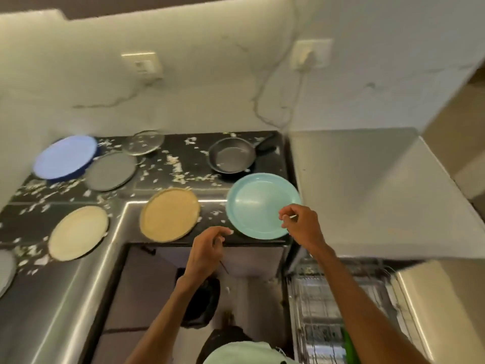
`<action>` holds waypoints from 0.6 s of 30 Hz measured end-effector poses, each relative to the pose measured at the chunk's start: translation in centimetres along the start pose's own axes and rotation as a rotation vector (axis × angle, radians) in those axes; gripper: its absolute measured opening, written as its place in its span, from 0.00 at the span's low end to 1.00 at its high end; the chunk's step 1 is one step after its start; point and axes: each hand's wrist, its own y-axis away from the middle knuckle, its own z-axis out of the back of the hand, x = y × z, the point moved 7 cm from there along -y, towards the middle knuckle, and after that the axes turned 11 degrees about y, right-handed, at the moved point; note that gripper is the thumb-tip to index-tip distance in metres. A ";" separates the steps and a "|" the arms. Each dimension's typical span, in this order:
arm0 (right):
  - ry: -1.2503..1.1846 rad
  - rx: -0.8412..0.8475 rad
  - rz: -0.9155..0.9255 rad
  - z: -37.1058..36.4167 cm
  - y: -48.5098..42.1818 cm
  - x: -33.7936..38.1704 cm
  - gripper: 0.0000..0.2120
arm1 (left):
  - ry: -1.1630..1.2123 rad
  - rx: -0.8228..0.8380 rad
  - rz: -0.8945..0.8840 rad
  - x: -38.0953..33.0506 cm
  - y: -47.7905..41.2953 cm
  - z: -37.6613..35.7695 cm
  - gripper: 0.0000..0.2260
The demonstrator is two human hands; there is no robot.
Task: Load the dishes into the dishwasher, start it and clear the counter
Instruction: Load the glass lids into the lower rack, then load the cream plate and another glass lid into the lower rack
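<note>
Right fingers [286, 213] curled above glossy round teal plate [252, 200].

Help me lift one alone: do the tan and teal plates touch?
Apart. Head view shows dark counter between the tan plate and the teal plate.

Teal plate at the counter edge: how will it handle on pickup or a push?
Likely stiff and fairly light: the teal plate looks like thin moulded plastic with a raised rim. It is flat and wide, so unlikely to tip, but its near rim sits at the counter edge, so a pull may slide it off.
</note>
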 end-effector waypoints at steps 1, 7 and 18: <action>0.014 0.042 0.039 -1.7 -0.8 2.1 0.08 | 0.002 -0.049 0.035 1.0 0.1 2.2 0.19; 0.083 0.244 0.179 -11.6 -4.6 12.8 0.06 | 0.023 -0.236 0.177 7.0 0.0 13.1 0.17; 0.159 0.408 0.243 -26.6 -8.4 25.0 0.05 | 0.002 -0.309 0.329 14.4 -2.4 26.8 0.14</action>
